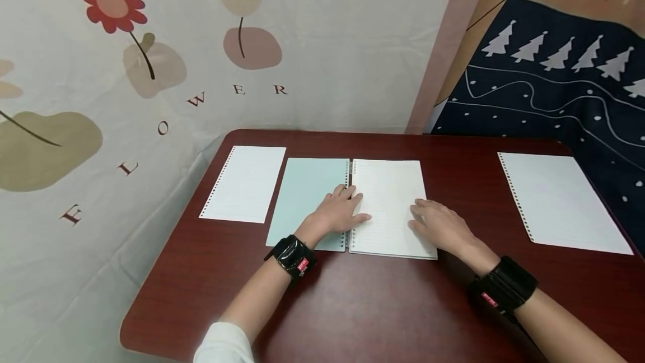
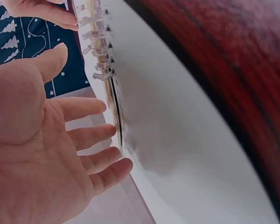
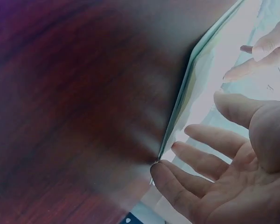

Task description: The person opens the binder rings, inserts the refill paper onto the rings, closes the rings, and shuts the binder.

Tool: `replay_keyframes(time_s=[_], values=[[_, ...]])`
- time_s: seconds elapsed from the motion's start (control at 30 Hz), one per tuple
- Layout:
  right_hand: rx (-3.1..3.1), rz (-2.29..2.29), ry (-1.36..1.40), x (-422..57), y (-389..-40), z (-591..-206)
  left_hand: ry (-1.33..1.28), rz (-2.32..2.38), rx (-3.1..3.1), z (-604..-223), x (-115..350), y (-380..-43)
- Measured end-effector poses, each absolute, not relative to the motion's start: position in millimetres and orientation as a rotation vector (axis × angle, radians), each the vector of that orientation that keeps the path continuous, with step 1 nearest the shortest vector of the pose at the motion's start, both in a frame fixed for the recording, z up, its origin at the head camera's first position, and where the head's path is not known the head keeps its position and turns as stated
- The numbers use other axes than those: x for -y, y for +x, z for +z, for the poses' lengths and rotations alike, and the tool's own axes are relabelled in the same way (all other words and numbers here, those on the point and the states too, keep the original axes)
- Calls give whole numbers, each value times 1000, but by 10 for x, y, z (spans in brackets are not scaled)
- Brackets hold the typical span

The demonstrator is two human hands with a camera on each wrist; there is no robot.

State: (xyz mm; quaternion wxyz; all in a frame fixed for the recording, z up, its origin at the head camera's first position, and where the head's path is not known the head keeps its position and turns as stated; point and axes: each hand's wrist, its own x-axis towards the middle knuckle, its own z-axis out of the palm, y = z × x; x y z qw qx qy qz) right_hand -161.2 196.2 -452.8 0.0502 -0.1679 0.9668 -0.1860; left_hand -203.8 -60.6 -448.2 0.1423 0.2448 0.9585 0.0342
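A spiral notebook (image 1: 388, 189) lies spread on the table, its pale green cover (image 1: 314, 184) to the left and a lined white page to the right. Across the binding rests my left hand (image 1: 336, 212), fingers spread, thumb reaching onto the page. In the left wrist view, this hand's fingertips (image 2: 109, 130) are right at the clear ring binding (image 2: 100, 46). My right hand (image 1: 440, 226) lies at the page's right edge with its fingers extended. The right wrist view shows those fingers (image 3: 210, 158) loosely spread along the notebook's edge, pinching nothing.
One loose punched sheet (image 1: 244, 184) lies left of the notebook, another (image 1: 564, 200) far to the right. The dark red table (image 1: 353, 307) has rounded corners. Behind it hangs a flower-print curtain (image 1: 342, 43), with a navy tree-patterned cloth (image 1: 544, 88) at the right.
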Motion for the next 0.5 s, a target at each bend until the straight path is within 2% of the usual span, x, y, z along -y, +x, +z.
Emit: replay_keyframes(time_s=[0.23, 0.5], values=[[-3020, -847, -382, -2206, -1599, -4490, 746, 113, -2947, -4503, 578, -1976], [-3119, -973, -14, -2786, -1629, -4303, 813, 15, -3110, -4410, 341, -1916]])
